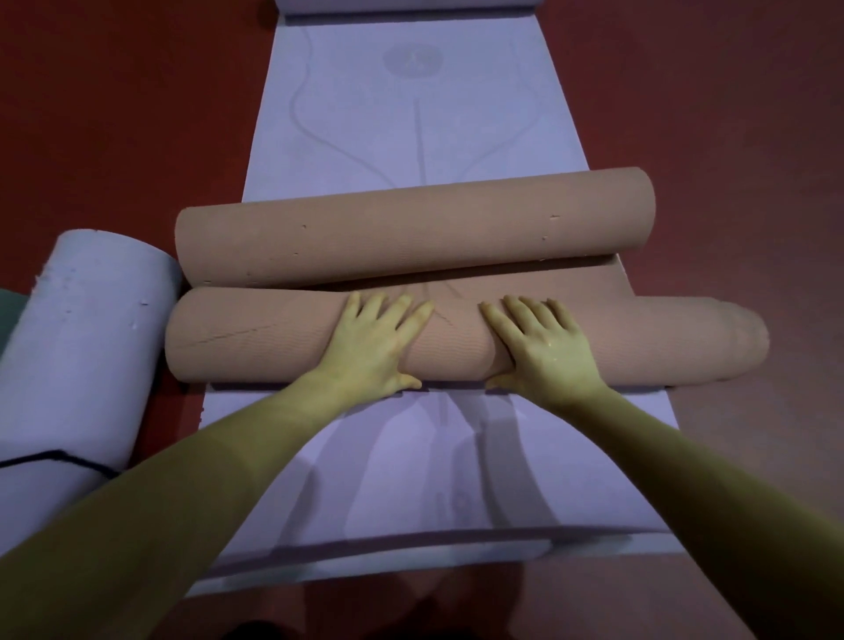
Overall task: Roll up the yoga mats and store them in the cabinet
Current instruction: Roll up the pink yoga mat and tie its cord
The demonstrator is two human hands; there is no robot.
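Pressing flat, spread left hand (372, 340) and right hand (541, 345) on tan mat roll (274, 342).

Two tan rolls lie side by side across one flat lilac mat (411, 137): the far tan roll (411, 228) and the near tan roll (255, 342), though whether they are two mats or the two ends of one cannot be told. One rolled lilac mat (82, 329) lies at the left on the red floor (114, 114), and one more lilac roll (406, 5) shows at the top edge. Two hands are in view, a left hand (370, 347) and a right hand (543, 347), each laid on the near tan roll.
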